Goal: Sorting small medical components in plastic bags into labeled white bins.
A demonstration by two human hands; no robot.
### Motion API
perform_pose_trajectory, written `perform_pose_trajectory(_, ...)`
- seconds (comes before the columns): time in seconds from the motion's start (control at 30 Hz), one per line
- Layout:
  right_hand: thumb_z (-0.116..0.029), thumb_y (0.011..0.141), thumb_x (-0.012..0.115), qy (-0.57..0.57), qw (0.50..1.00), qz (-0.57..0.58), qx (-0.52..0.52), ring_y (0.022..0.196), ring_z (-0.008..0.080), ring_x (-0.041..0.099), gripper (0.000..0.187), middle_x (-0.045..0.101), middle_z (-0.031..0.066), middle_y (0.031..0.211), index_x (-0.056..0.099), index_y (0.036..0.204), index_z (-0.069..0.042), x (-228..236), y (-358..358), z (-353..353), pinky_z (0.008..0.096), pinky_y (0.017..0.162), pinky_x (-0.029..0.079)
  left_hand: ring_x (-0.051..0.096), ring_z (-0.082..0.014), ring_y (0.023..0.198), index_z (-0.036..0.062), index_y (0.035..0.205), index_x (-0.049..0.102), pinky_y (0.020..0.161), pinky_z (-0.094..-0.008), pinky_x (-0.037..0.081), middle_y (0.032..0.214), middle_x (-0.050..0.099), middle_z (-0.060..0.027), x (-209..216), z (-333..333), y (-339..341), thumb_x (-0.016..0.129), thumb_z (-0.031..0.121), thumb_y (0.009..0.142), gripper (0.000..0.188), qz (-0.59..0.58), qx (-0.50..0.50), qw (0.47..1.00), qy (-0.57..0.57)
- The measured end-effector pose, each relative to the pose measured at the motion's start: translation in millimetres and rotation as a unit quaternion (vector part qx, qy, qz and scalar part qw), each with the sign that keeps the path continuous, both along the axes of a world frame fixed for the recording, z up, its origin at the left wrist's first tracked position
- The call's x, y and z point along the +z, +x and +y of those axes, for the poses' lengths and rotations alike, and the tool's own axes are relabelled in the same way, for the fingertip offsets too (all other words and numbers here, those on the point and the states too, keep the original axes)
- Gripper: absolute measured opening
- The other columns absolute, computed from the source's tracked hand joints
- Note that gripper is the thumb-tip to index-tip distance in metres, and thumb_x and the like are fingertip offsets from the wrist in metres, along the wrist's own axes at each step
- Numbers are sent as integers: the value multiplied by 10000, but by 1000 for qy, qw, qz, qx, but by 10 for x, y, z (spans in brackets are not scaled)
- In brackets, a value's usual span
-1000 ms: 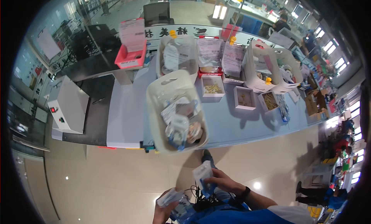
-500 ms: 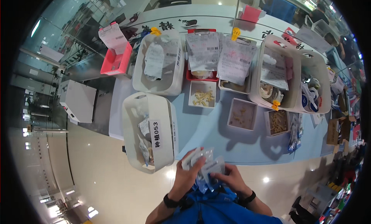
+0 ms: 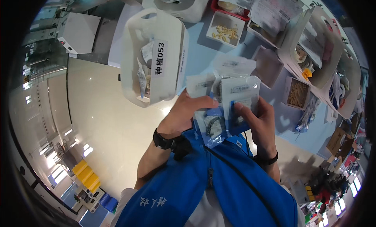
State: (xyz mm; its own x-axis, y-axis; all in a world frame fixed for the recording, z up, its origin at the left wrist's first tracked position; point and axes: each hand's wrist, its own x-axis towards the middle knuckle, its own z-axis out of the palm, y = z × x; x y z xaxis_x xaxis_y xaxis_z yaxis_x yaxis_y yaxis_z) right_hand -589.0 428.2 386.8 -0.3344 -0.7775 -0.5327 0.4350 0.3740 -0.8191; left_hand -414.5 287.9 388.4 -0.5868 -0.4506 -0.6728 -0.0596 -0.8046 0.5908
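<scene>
Several small clear-and-blue plastic packets are fanned out in front of my chest, with printed labels on their upper parts. My left hand (image 3: 186, 111) is closed on a bunch of them, its thumb across a packet (image 3: 213, 127) that shows a dark curved item inside. In my right hand (image 3: 260, 123) is another packet (image 3: 243, 88), pinched with the thumb on its front and overlapping the bunch. The fingers behind the packets are hidden. Left of my hands, at the table's edge, stands a white bin (image 3: 135, 35) with a label and bagged items inside.
On the blue table top (image 3: 196, 51) stand a box of small gold-coloured parts (image 3: 225, 30), a shallow box (image 3: 268, 66) and another parts box (image 3: 296, 93). More white bins (image 3: 319, 51) with papers stand on the right. A white cabinet (image 3: 80, 33) is at the left.
The view has tilted down toward my body, so the table has shifted up. My hands have lifted and the packets are now spread wider and appear larger.
</scene>
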Motion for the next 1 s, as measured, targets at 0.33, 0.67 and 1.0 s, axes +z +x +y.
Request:
perform_pose_trajectory(0.33, -164, 1009, 701, -21, 999, 44, 24, 910, 100, 666, 357, 743, 91, 1094, 623, 1285, 49, 79, -31, 36, 254, 788, 523, 670, -185, 1067, -16, 1306, 597, 886, -326, 540, 1159, 692, -106, 65, 139, 81, 735, -15, 828, 497, -14, 26, 1000, 0)
perform_pose_trajectory(0.67, -141, 1004, 692, -42, 999, 15, 25, 947, 110, 674, 330, 743, 99, 1095, 635, 1261, 58, -2, -72, 229, 262, 831, 532, 660, -194, 1087, -20, 1349, 575, 903, -325, 527, 1192, 687, -105, 134, 324, 168, 734, -5, 834, 540, -50, -18, 998, -33)
perform_pose_trajectory(1.0, -222, 985, 738, -34, 996, -78, -21, 959, 112, 676, 357, 750, 73, 1074, 675, 1230, 30, -369, 48, 680, 291, 833, 552, 620, -267, 1256, -44, 1428, 505, 1092, -400, 497, 1318, 652, -171, 112, 677, 394, 738, -59, 810, 660, -19, -164, 982, 90)
